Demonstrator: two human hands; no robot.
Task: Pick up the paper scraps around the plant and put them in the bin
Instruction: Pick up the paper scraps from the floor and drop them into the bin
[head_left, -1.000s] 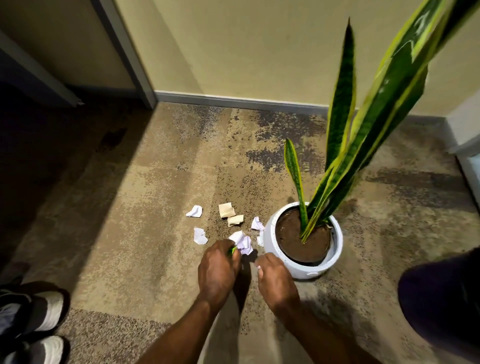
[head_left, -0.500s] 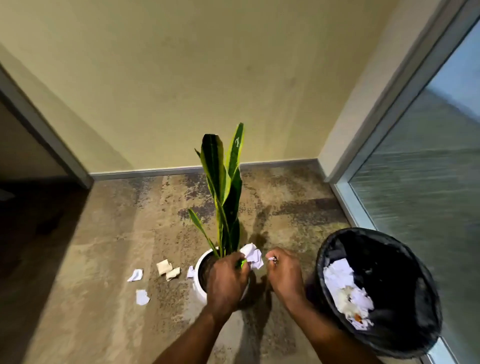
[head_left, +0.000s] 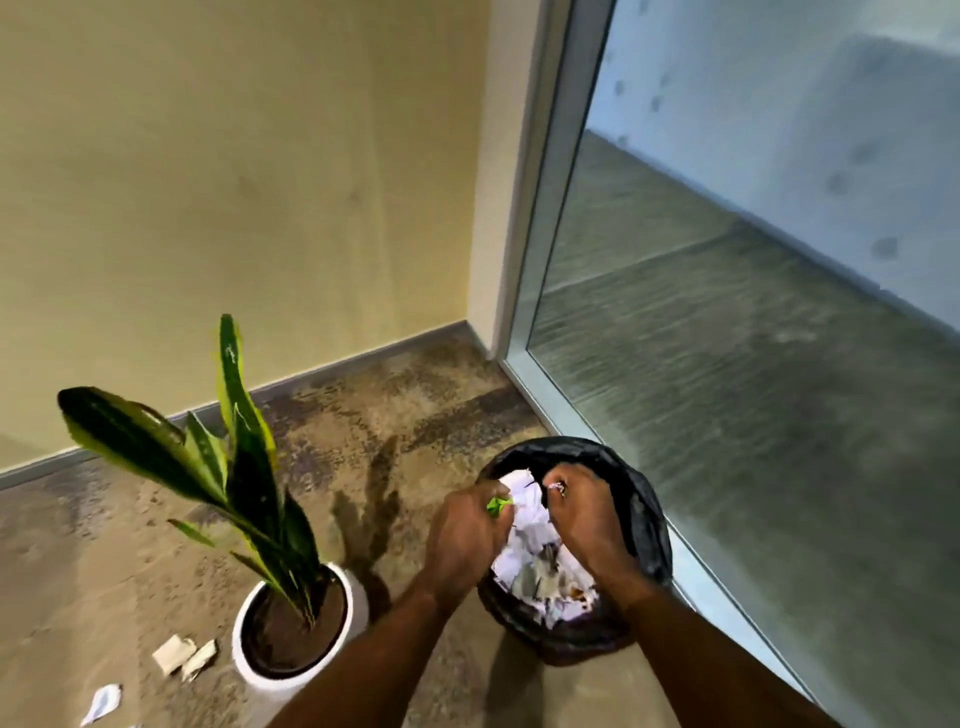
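Gripping scrap (head_left: 498, 503), left hand (head_left: 465, 535) over bin (head_left: 647, 501)

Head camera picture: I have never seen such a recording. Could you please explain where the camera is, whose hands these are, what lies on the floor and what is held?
No machine is here: a person works with bare hands, and the camera sits on the person's head, looking forward and down. So the two arms come in from the bottom edge. Both hands are over the bin, which has a black liner and crumpled paper inside. The left hand has a green scrap in its grip. The right hand has curled fingers; something small and pale shows there, too small to name. On the carpet stands a plant in a white pot. Left of the pot lie two beige scraps and one white scrap, not yet picked up.
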